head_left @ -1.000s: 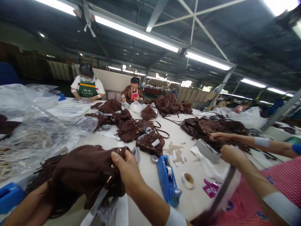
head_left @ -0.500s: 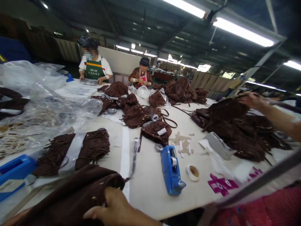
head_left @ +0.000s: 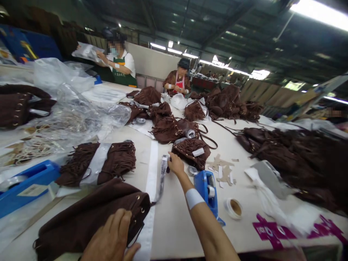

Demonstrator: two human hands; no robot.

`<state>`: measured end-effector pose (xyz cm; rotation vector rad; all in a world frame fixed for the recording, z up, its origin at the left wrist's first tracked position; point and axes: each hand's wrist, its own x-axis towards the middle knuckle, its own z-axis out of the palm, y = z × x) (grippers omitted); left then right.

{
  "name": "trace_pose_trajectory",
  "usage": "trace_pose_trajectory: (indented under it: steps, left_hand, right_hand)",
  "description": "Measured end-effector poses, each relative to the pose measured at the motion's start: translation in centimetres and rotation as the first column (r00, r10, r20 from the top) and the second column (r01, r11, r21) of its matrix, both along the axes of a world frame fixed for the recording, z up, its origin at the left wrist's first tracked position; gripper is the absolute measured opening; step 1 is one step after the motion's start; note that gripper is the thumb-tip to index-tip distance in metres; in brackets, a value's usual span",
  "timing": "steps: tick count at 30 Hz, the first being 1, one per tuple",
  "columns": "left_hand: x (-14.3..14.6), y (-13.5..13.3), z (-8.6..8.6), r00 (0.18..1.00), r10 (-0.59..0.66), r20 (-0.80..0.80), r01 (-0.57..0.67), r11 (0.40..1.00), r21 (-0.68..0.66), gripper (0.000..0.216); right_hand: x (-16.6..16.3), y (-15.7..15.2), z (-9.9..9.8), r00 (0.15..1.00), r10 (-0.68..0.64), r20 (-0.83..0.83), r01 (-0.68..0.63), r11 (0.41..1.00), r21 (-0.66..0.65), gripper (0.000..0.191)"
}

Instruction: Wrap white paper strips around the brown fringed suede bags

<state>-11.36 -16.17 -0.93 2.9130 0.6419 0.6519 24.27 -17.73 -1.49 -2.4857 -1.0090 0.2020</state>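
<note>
A dark brown bag [head_left: 89, 214] with gold eyelets along its rim lies on its side at the near edge. My left hand [head_left: 111, 232] rests on it, fingers laid over the fabric and thumb apart. From the bag's rim a strap wrapped in clear plastic [head_left: 162, 177] runs forward over the table. My right hand [head_left: 176, 165], with a white band on the wrist, reaches to the strap's far end. Its fingers are closed there round a dark strap piece, partly hidden by the hand. A fringed brown bag [head_left: 190, 150] lies just beyond it.
Blue tape dispensers stand right [head_left: 206, 188] and left [head_left: 29, 185]. A tape roll [head_left: 233, 208], card scraps [head_left: 221, 170] and a fringed bag with a white band [head_left: 116, 163] lie about. Brown bags [head_left: 288, 156] are heaped right; clear plastic [head_left: 89, 112] left. Two co-workers sit or stand opposite.
My right hand has left the brown bag and reached forward to the strap. My left hand now lies on top of the bag. A co-worker has lifted a plastic-wrapped item.
</note>
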Motion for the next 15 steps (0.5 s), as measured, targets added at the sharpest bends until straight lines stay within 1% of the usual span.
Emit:
trace_pose_trajectory:
  steps: [1,2,4,6,9,12,14,15]
  left_hand:
    - [0.5,0.1,0.3,0.999,0.024,-0.03,-0.024,1.0,0.004,0.04]
    - [0.8,0.3,0.8,0.996,0.065,-0.056,-0.067,0.997,-0.026,0.032]
    - [1.1,1.2,2.1,0.99,0.111,-0.082,-0.121,0.984,-0.129,0.025]
    - [0.9,2.5,3.3,0.985,0.144,-0.098,-0.165,0.952,-0.258,0.024]
    - [0.6,4.3,4.3,0.978,0.189,-0.091,-0.21,0.895,-0.394,0.027]
    - [0.4,5.1,4.4,0.985,0.147,-0.093,-0.173,0.882,-0.438,0.031]
    - [0.4,5.1,4.5,0.986,0.131,-0.102,-0.163,0.883,-0.439,0.031]
    - [0.3,4.9,4.6,0.987,0.127,-0.097,-0.156,0.89,-0.428,0.03]
  right_hand:
    - [0.2,0.6,-0.2,1.0,0.007,0.003,-0.007,1.0,-0.018,0.03]
    - [0.3,0.9,-0.3,1.0,0.009,0.006,-0.009,1.0,-0.029,0.024]
    - [0.5,0.9,0.1,1.0,-0.001,0.023,0.001,1.0,-0.026,0.019]
    - [0.4,0.0,1.1,0.999,-0.01,0.043,0.01,1.0,0.003,0.018]
    - [-0.2,-3.2,3.5,0.998,0.001,0.067,-0.005,0.998,0.055,0.017]
    - [-1.9,-7.6,5.9,0.997,0.053,0.048,-0.059,0.99,0.131,0.012]
    - [-3.6,-10.3,7.0,0.986,0.145,-0.083,-0.124,0.968,0.22,0.009]
    - [-4.7,-11.4,7.4,0.966,0.199,-0.168,-0.15,0.951,0.269,0.008]
